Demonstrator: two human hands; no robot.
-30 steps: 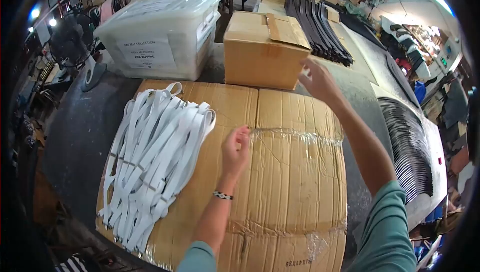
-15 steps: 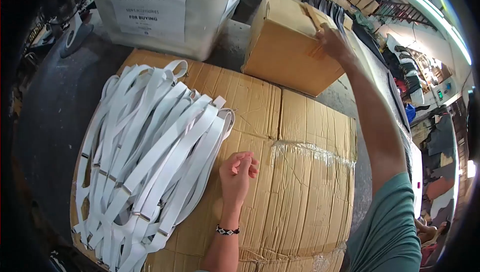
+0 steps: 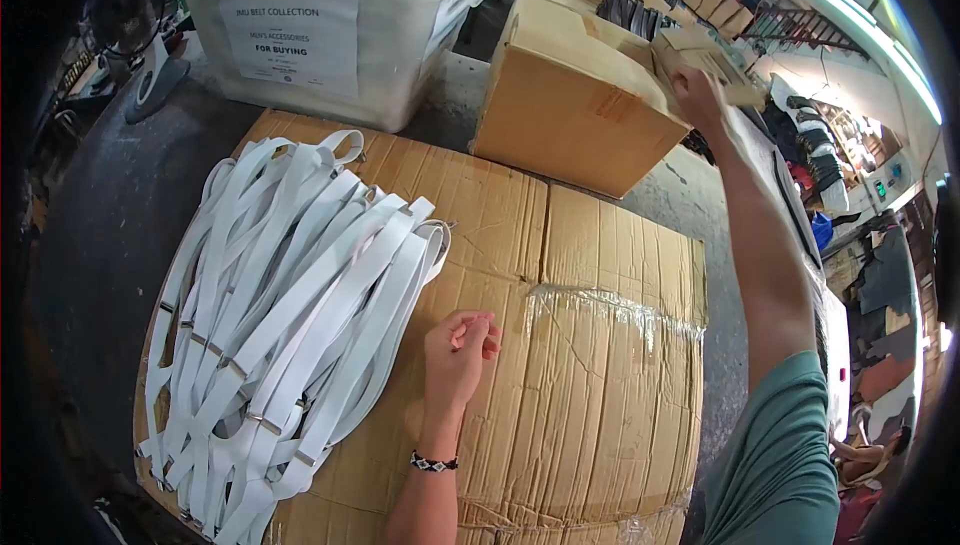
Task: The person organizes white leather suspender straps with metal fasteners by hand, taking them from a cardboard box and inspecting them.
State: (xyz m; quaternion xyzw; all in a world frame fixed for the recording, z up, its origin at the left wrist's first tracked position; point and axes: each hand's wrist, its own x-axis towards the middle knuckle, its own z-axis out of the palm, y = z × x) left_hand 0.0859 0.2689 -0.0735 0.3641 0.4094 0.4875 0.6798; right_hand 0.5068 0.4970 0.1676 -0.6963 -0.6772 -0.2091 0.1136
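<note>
My right hand (image 3: 700, 100) is at the far right edge of a brown cardboard box (image 3: 575, 105), its fingers closed on the raised top flap (image 3: 705, 50). The box top now stands partly open, though its inside is mostly hidden from me. Over the flat cardboard sheet (image 3: 620, 385), my left hand (image 3: 460, 350) hovers or rests with fingers curled in and nothing visible in them. Left of it lies a big pile of white elastic suspenders (image 3: 300, 315) with metal clips and sliders. A beaded bracelet (image 3: 434, 462) circles my left wrist.
A translucent plastic bin (image 3: 400, 75) with a printed paper label (image 3: 290, 45) stands behind the suspenders. Dark straps (image 3: 630, 15) and more boxes lie behind the cardboard box. Another person (image 3: 865, 460) is partly visible at the lower right edge.
My right hand has moved right and slightly down, swinging the box flap up and outward. The box top has gone from closed to open. My left hand keeps its curled pose.
</note>
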